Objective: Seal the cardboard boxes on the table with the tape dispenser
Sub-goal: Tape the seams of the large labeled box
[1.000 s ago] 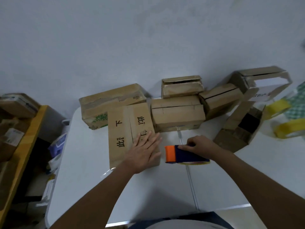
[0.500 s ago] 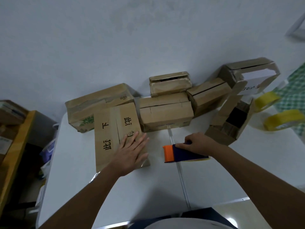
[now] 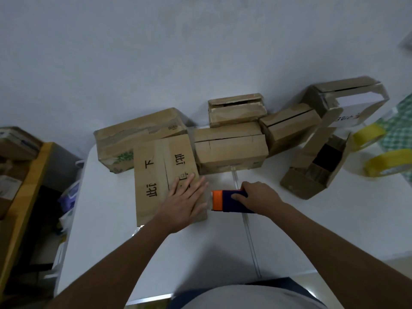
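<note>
A flat cardboard box with black printed characters [image 3: 156, 175] lies on the white table [image 3: 107, 219]. My left hand [image 3: 185, 202] presses flat on its near right corner, fingers straight. My right hand [image 3: 259, 196] grips the blue and orange tape dispenser [image 3: 224, 200], which sits on the table just right of that box's right edge. Behind stand several more boxes: a wide one with green print [image 3: 133, 134], a closed one in the middle [image 3: 229, 150] with a small one [image 3: 236, 109] behind it, and an angled one [image 3: 289, 128].
An open box lies tipped on its side [image 3: 312, 170] at the right, with another open box [image 3: 347, 97] behind it. Yellow tape rolls [image 3: 385, 166] lie at the far right. A wooden shelf with parcels [image 3: 20, 175] stands left of the table. A seam [image 3: 249, 237] runs down the tabletop.
The view shifted slightly. My right hand has slid the dispenser a little closer to the printed box's edge. My left hand stays pressed on the box.
</note>
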{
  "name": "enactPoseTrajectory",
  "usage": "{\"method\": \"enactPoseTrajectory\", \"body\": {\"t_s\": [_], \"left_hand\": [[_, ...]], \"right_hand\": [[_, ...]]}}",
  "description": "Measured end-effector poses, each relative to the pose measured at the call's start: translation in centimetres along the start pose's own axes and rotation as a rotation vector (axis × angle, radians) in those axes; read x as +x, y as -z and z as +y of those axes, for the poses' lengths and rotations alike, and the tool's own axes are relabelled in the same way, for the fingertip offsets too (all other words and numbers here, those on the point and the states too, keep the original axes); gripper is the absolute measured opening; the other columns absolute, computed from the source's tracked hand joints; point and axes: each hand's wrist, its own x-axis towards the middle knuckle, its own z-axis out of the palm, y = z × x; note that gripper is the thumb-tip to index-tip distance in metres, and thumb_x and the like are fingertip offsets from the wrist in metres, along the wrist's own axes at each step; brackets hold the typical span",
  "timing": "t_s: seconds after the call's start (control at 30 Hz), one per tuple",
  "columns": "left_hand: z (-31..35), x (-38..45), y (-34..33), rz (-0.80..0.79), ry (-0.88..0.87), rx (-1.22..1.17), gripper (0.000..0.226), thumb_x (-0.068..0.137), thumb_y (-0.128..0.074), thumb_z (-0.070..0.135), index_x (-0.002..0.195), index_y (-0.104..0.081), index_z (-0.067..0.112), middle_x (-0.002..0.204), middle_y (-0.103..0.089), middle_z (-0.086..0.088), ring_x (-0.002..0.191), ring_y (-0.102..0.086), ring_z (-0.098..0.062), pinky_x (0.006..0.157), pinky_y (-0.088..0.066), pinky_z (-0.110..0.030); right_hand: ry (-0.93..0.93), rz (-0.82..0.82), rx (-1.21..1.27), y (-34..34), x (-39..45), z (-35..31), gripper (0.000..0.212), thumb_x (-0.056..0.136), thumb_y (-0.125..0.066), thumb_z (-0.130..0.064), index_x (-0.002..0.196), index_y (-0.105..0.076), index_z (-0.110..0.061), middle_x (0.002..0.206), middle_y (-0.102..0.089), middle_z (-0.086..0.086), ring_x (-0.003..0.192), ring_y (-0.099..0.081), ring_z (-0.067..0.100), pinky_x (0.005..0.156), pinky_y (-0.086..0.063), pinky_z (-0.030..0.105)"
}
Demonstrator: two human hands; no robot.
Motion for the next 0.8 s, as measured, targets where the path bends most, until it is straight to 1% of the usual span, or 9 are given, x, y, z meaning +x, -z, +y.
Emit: {"method": "enactPoseTrajectory", "body": {"t_s": [0.13, 0.23, 0.3, 0.37, 0.53, 0.63, 0.67, 0.7, 0.8], "left_hand": [[-0.1, 0.0, -0.1, 0.012, -0.012, -0.003, 0.063, 0.103, -0.006, 0.059, 0.157, -0.002, 0.029, 0.165, 0.004, 0.010, 0.150, 0.019, -0.012, 0.120, 0.012, -0.047], [-0.2, -0.3, -0.2, 0.018, -0.013, -0.015, 0.061, 0.102, -0.003, 0.059, 0.156, 0.001, 0.030, 0.165, 0.005, 0.010, 0.150, 0.019, -0.011, 0.121, 0.012, -0.047], [-0.2, -0.3, -0.2, 0.011, -0.011, -0.031, 0.062, 0.102, 0.000, 0.060, 0.156, 0.001, 0.031, 0.165, 0.005, 0.011, 0.150, 0.018, -0.012, 0.122, 0.008, -0.050], [-0.3, -0.1, -0.2, 0.006, -0.014, -0.036, 0.062, 0.102, 0.000, 0.060, 0.157, 0.001, 0.031, 0.165, 0.005, 0.012, 0.150, 0.018, -0.013, 0.122, 0.006, -0.051], [-0.5, -0.2, -0.2, 0.016, -0.027, -0.056, 0.061, 0.103, -0.003, 0.057, 0.158, -0.003, 0.030, 0.165, 0.004, 0.013, 0.151, 0.015, -0.013, 0.122, 0.009, -0.049], [-0.5, -0.2, -0.1, 0.003, -0.022, -0.031, 0.061, 0.103, 0.002, 0.056, 0.158, -0.001, 0.030, 0.165, 0.006, 0.012, 0.151, 0.017, -0.013, 0.122, 0.008, -0.049], [-0.4, -0.1, -0.1, -0.002, -0.021, -0.028, 0.061, 0.102, 0.003, 0.055, 0.157, 0.000, 0.030, 0.165, 0.007, 0.012, 0.150, 0.018, -0.013, 0.122, 0.008, -0.049], [-0.5, -0.1, -0.1, -0.008, -0.020, -0.031, 0.060, 0.102, 0.003, 0.055, 0.157, 0.001, 0.030, 0.165, 0.007, 0.012, 0.150, 0.019, -0.013, 0.122, 0.008, -0.049], [-0.5, -0.2, -0.2, -0.011, -0.024, -0.027, 0.060, 0.103, 0.003, 0.054, 0.158, 0.001, 0.029, 0.165, 0.009, 0.011, 0.150, 0.019, -0.013, 0.122, 0.008, -0.049]], "right_hand": [[-0.017, 0.026, -0.014, -0.4, 0.7, -0.8, 0.047, 0.096, -0.041, -0.058, 0.108, -0.054, -0.014, 0.097, -0.063, 0.008, 0.085, -0.060, 0.024, 0.074, -0.049, 0.034], [-0.172, 0.070, -0.175, 0.0, 1.6, -0.1, 0.047, 0.099, -0.036, -0.054, 0.108, -0.054, -0.011, 0.105, -0.065, 0.008, 0.093, -0.062, 0.026, 0.079, -0.039, 0.034], [-0.283, 0.046, -0.208, 0.5, 1.9, 1.2, 0.044, 0.100, -0.037, -0.051, 0.111, -0.052, -0.011, 0.109, -0.065, 0.008, 0.099, -0.061, 0.026, 0.091, -0.038, 0.037], [-0.347, 0.063, -0.121, 0.0, 2.0, 1.6, 0.040, 0.101, -0.036, -0.048, 0.114, -0.048, -0.012, 0.108, -0.065, 0.008, 0.100, -0.061, 0.027, 0.100, -0.035, 0.040], [-0.356, 0.054, 0.147, -3.7, 1.2, -0.4, 0.034, 0.102, -0.042, -0.034, 0.123, -0.041, -0.008, 0.112, -0.063, 0.011, 0.102, -0.059, 0.028, 0.092, -0.036, 0.038], [-0.241, 0.274, 0.246, -4.5, 0.4, -1.3, 0.035, 0.097, -0.051, -0.020, 0.130, -0.047, -0.007, 0.124, -0.054, 0.012, 0.112, -0.052, 0.029, 0.095, -0.041, 0.039], [-0.191, 0.323, 0.380, -4.5, 0.2, -2.0, 0.033, 0.097, -0.052, -0.015, 0.129, -0.051, -0.009, 0.123, -0.055, 0.011, 0.109, -0.053, 0.026, 0.093, -0.044, 0.038], [-0.177, 0.283, 0.601, -4.4, 0.0, -3.0, 0.031, 0.097, -0.051, -0.013, 0.128, -0.053, -0.012, 0.123, -0.058, 0.008, 0.106, -0.055, 0.021, 0.091, -0.045, 0.035], [-0.272, -0.094, 1.338, -4.2, -1.0, -5.5, 0.030, 0.100, -0.049, -0.012, 0.129, -0.052, -0.019, 0.125, -0.063, 0.000, 0.110, -0.058, 0.013, 0.097, -0.046, 0.032]]}}
